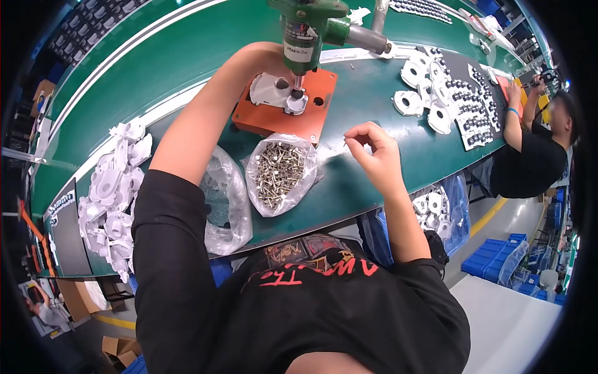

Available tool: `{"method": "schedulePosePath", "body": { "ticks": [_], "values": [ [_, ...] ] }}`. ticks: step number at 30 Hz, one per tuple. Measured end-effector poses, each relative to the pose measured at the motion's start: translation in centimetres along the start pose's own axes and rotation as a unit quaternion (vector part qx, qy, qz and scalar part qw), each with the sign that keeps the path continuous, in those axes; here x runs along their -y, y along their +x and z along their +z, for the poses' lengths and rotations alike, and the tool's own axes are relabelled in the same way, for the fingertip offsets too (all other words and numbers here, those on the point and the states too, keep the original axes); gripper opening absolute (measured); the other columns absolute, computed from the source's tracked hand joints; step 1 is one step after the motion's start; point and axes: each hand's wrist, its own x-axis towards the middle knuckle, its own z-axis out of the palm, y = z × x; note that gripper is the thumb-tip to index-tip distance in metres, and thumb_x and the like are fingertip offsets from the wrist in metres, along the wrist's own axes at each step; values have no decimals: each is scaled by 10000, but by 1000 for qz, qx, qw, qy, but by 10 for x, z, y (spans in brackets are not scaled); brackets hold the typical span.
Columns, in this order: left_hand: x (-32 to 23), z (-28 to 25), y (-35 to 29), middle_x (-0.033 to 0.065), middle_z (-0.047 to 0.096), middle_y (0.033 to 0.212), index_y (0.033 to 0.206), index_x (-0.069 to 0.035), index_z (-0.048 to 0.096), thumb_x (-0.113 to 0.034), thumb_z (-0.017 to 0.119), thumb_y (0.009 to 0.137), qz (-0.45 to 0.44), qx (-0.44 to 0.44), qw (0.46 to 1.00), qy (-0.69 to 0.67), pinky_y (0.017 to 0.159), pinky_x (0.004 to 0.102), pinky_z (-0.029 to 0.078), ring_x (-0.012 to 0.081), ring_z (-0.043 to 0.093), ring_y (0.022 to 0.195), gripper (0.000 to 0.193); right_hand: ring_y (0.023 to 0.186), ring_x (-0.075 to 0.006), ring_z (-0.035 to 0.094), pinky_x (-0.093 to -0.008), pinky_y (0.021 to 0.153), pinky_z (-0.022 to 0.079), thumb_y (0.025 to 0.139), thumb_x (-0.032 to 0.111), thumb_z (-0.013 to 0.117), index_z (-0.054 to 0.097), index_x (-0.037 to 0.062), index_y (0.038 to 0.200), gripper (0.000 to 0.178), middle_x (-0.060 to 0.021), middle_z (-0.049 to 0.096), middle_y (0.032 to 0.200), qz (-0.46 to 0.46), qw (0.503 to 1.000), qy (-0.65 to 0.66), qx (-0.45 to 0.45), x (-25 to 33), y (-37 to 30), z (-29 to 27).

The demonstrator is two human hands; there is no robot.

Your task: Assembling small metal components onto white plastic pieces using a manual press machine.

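My left hand point(269, 57) reaches behind the head of a green bench press point(303, 37), which hides its fingers. Under the press's ram, a white plastic part point(268, 91) lies on an orange fixture block point(258, 116). My right hand point(379, 154) is raised over the table, to the right of the block. Its thumb and index finger come together in a pinch, with a tiny thin thing at the tips that I cannot make out. Between my arms, in front of the block, sits a clear plastic bag point(306, 187) full of small metal pins point(277, 174).
White plastic parts point(112, 193) are heaped at the left, beside another clear bag point(240, 215). White ring-shaped housings point(409, 103) and rows of black-topped pieces point(473, 106) stand at the right of the green table point(349, 181). A co-worker point(529, 156) works at the far right.
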Motion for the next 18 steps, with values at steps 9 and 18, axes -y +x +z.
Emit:
{"method": "schedulePosePath", "body": {
  "ticks": [9,18],
  "values": [
    [-17,29,-40,119,667,895,998,-83,615,-154,678,735,-45,-140,967,-206,726,373,477,259,629,837,280,732,-97,572,-245,692,455,794,79,654,631,-18,850,114,-33,644,792,-15,999,22,-39,-11,60,25],
    [-11,104,-93,181,601,1094,1034,-35,597,-177,530,874,112,-431,895,-8,937,427,423,356,550,1059,224,749,-99,604,-246,719,487,797,80,681,622,-29,863,140,-45,642,820,-15,999,-39,18,-27,114,59]
  ]
}}
